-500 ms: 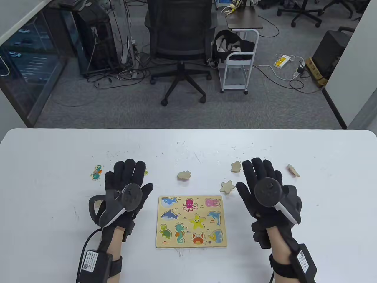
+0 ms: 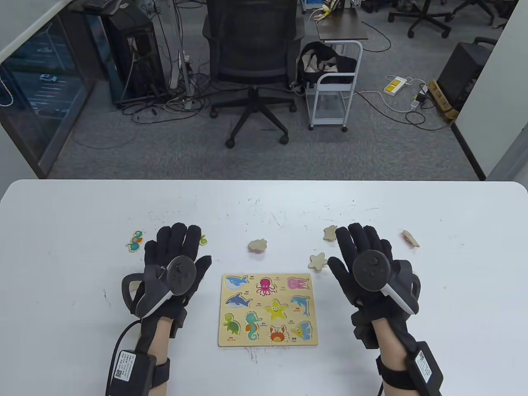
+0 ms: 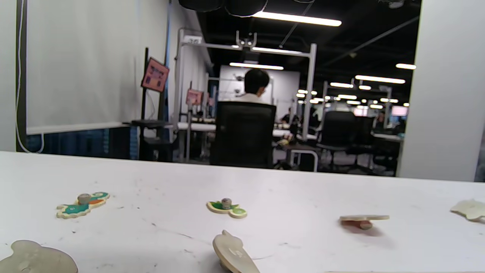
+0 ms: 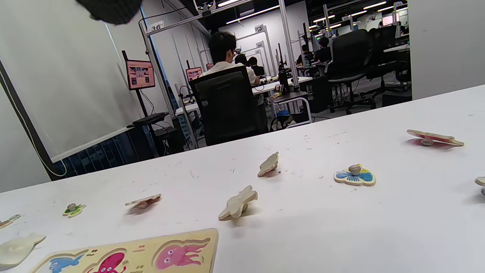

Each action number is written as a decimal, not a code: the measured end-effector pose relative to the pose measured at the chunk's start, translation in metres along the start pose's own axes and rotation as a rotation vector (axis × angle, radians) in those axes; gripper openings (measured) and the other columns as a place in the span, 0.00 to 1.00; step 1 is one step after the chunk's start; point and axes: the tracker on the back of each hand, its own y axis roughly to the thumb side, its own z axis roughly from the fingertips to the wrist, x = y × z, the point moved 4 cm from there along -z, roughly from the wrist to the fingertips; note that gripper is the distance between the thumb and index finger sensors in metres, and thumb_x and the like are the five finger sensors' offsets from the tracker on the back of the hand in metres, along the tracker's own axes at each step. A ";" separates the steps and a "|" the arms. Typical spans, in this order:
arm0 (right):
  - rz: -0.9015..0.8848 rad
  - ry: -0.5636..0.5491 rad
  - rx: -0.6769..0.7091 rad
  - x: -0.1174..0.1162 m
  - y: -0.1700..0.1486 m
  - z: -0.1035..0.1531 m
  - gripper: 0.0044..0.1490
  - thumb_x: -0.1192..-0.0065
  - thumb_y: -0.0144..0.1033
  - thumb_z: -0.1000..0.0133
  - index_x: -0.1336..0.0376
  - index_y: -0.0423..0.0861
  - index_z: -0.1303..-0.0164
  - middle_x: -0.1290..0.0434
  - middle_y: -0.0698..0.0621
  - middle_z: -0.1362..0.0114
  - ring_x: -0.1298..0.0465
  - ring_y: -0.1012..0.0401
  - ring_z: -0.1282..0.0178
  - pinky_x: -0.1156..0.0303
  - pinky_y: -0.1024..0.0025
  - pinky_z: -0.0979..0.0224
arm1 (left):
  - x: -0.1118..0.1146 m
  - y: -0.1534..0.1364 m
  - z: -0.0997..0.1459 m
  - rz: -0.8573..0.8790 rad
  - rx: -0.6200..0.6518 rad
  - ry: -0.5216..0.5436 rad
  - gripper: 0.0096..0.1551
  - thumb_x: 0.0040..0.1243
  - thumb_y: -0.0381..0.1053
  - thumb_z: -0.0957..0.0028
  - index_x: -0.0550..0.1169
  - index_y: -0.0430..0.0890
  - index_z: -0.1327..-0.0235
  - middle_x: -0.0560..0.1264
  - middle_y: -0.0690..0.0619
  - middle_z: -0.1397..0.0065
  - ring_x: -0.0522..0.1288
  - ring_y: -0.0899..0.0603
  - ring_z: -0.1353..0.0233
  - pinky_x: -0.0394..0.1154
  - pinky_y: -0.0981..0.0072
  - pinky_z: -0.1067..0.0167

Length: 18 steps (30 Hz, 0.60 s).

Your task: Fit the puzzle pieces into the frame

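Observation:
The wooden puzzle frame (image 2: 268, 340) with printed sea animals lies at the table's front centre; its far edge shows in the right wrist view (image 4: 132, 252). My left hand (image 2: 177, 243) is palm down with fingers spread, left of the frame, holding nothing. My right hand (image 2: 363, 243) is the same, right of the frame. A seahorse piece (image 2: 135, 241) and a turtle piece (image 2: 203, 239) lie face up by the left hand. Face-down pieces lie beyond the frame: a cloud-shaped one (image 2: 258, 245), a star (image 2: 319, 262), one (image 2: 330, 233) by the right fingertips, one (image 2: 411, 238) further right.
The left wrist view shows two more face-down pieces close in, one (image 3: 235, 254) and another (image 3: 36, 258). The right wrist view shows a blue fish piece (image 4: 355, 175) face up. An office chair (image 2: 253, 62) and a white cart (image 2: 334, 90) stand beyond the table's far edge.
Both hands have shifted slightly to the left. The turtle piece shows more beside the left fingers. No piece has moved.

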 end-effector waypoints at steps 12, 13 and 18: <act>0.103 0.141 -0.052 -0.043 0.008 -0.028 0.45 0.40 0.60 0.47 0.52 0.66 0.20 0.52 0.57 0.10 0.49 0.50 0.09 0.55 0.46 0.11 | -0.004 -0.002 0.001 0.021 0.003 -0.006 0.46 0.42 0.76 0.46 0.52 0.65 0.13 0.53 0.53 0.06 0.51 0.38 0.09 0.53 0.35 0.17; 0.121 0.158 -0.062 -0.048 0.009 -0.031 0.45 0.40 0.60 0.48 0.52 0.66 0.20 0.52 0.57 0.10 0.49 0.51 0.09 0.55 0.46 0.11 | -0.003 -0.002 0.001 0.023 0.004 -0.008 0.46 0.42 0.76 0.46 0.52 0.65 0.13 0.53 0.53 0.05 0.51 0.38 0.09 0.53 0.35 0.17; 0.222 0.261 -0.117 -0.079 0.016 -0.056 0.45 0.39 0.60 0.48 0.53 0.68 0.21 0.53 0.59 0.10 0.50 0.52 0.09 0.56 0.47 0.11 | -0.004 -0.004 0.001 0.032 0.006 -0.012 0.46 0.42 0.76 0.46 0.52 0.65 0.13 0.53 0.53 0.06 0.51 0.38 0.09 0.54 0.35 0.17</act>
